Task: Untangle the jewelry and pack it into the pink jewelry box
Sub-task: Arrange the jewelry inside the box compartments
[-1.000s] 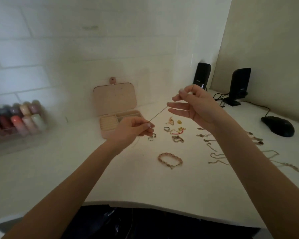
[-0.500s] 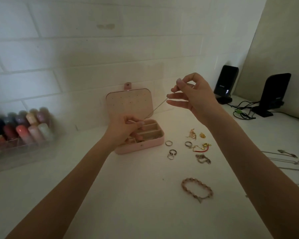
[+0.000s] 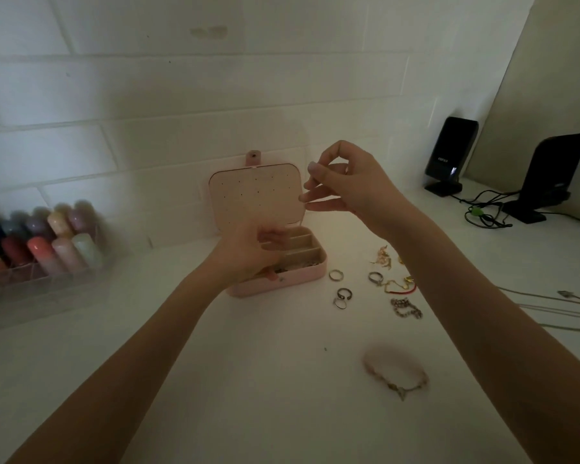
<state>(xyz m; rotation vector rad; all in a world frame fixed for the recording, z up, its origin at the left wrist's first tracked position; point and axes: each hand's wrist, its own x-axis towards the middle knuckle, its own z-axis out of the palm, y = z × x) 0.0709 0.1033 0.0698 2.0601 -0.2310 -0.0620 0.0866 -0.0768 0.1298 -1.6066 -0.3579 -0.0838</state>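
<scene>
Our left hand [image 3: 248,252] hangs over the open pink jewelry box [image 3: 282,283] on the white desk [image 3: 248,380], fingers curled down into its front compartments; motion blur keeps us from telling whether they pinch anything. Our right hand [image 3: 345,185] hovers just right of the box's upright lid [image 3: 255,195], thumb and forefinger pressed together as if on a fine chain, the other fingers loosely spread; no chain can be made out in this dim light, so what the pinch holds is unclear.

If a chain does run between the hands, we judge it best fed in slowly, the right hand kept high so the strand stays straight and coils into one compartment without looping over a divider.

The box is a rounded rectangle with a soft matte skin, its lid's inner face dotted with small holes, a snap tab at the top. Right of the box lie several thin metal rings [image 3: 336,274], a red-and-gold cord piece [image 3: 399,289], a knobbly silver link chain [image 3: 406,308] and small gold bits [image 3: 382,257]. Nearer us than the box sits a blurred braided bracelet [image 3: 395,373]. Far right of the box, pale thin necklaces [image 3: 549,299] trail toward the frame's edge. Left of the box stands a clear organiser of glossy nail polish bottles [image 3: 44,249]
</scene>
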